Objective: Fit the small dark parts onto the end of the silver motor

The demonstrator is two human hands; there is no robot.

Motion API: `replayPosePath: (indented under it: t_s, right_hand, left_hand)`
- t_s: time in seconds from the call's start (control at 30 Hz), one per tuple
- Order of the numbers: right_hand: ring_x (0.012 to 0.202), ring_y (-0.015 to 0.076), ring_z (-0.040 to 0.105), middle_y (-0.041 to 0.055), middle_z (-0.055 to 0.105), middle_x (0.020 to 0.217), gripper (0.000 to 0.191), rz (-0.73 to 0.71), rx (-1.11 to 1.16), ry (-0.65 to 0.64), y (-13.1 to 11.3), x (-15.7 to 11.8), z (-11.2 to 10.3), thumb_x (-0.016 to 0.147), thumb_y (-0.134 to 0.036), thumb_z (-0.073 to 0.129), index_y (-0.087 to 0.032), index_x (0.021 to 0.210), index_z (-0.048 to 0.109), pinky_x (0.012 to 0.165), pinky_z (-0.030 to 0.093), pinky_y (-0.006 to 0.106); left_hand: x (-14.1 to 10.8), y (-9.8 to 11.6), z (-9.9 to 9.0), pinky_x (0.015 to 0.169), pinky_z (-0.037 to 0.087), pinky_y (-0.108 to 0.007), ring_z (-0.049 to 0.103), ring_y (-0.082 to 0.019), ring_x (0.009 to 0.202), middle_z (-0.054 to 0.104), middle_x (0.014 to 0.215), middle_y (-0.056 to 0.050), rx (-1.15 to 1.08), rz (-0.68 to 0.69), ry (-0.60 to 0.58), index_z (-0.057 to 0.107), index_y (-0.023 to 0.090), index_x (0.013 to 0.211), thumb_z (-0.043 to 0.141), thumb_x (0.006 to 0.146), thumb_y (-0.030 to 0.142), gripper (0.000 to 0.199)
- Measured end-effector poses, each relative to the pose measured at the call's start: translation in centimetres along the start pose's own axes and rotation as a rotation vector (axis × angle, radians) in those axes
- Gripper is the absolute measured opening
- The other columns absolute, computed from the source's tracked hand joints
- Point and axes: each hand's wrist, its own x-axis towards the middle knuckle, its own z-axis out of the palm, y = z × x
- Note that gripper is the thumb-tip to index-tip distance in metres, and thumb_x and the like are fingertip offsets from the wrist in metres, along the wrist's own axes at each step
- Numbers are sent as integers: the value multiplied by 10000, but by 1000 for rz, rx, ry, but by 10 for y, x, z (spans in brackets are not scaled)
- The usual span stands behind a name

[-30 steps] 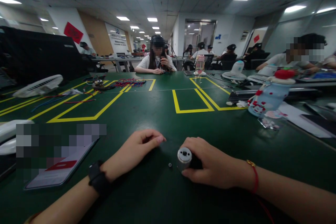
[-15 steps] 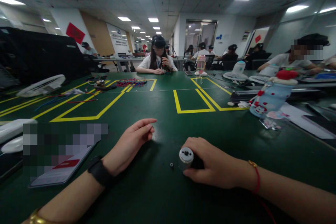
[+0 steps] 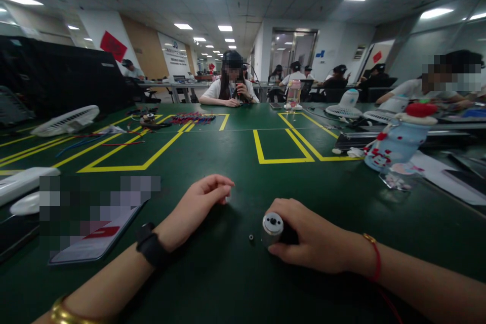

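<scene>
My right hand (image 3: 304,235) is wrapped round a silver cylindrical motor (image 3: 272,228), which stands upright on the green table with its end face, shaft and small holes showing. Just left of the motor lies a tiny dark metal ring-like part (image 3: 251,238), touched by neither hand. My left hand (image 3: 201,207) hovers over the table to the left of that part, its fingers curled and the thumb closed towards them. A pale spot shows at its fingertips; whether it is a held thing I cannot make out.
A phone-like flat panel (image 3: 87,243), partly blurred out, lies at left beside a white fan (image 3: 66,120) and wires. Red and blue wires (image 3: 193,119) are heaped farther back. At right stands a light-blue bottle (image 3: 398,142). A co-worker (image 3: 231,86) sits opposite. Yellow tape (image 3: 284,161) marks the table.
My left hand has moved slightly right, and its outstretched index finger has curled in towards the thumb. My right hand stays round the motor. The whole view has shifted a little.
</scene>
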Motion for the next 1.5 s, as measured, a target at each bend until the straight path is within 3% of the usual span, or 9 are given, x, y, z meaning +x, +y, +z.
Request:
replayPosePath:
  t_s: [0.13,0.23,0.47,0.63,0.73,0.9,1.1,1.5]
  right_hand:
    - [870,192,519,25,592,996,298,1,2,4,1,2,1,767,-255,706,-203,1022,561,791,389,335]
    - [860,190,518,26,592,984,287,0,-4,3,1,2,1,768,-253,701,-198,1014,564,784,389,334]
    - [847,193,506,32,585,967,272,3,-28,1,0,0,1,763,-248,694,-187,994,563,776,389,336]
    - [849,191,506,29,584,970,273,-11,-15,7,2,1,2,763,-248,695,-191,992,560,773,387,330]
    - [850,191,507,31,585,971,278,-10,-15,7,2,1,2,764,-249,696,-191,1000,562,772,386,331]
    - [844,188,505,31,586,984,286,-26,-16,25,2,1,4,775,-265,693,-197,1014,550,763,383,331]
    - [813,199,483,47,574,953,248,-26,-87,12,2,2,6,801,-295,667,-183,989,549,729,379,340]
    - [834,203,489,46,568,960,232,-42,-88,18,2,2,7,809,-285,656,-184,984,540,751,373,346]
  left_hand:
    - [-11,9,6,740,418,-287,562,-174,817,627,880,-8,593,180,-388,691,191,867,666,802,191,69]
    - [-19,14,11,868,402,-341,565,-210,959,625,996,-13,795,318,-477,696,213,907,734,741,180,173]
    - [-22,10,16,941,357,-410,572,-221,977,637,988,0,890,336,-448,699,243,899,749,783,303,140]
    - [-21,9,16,859,424,-345,588,-185,906,636,948,-4,801,344,-428,706,226,889,687,840,236,54]
    - [-23,12,19,748,464,-295,581,-166,837,622,940,-16,677,355,-338,703,218,927,638,881,229,80]
    - [-31,17,35,795,469,-310,597,-180,893,633,970,-22,534,450,-128,706,258,1017,605,914,228,146]
    - [-33,16,50,790,476,-305,603,-180,877,642,937,-19,517,456,-183,743,296,1010,620,909,206,183]
    - [-38,20,51,776,483,-302,591,-185,887,619,975,-39,623,525,-240,704,300,1139,560,910,151,309]
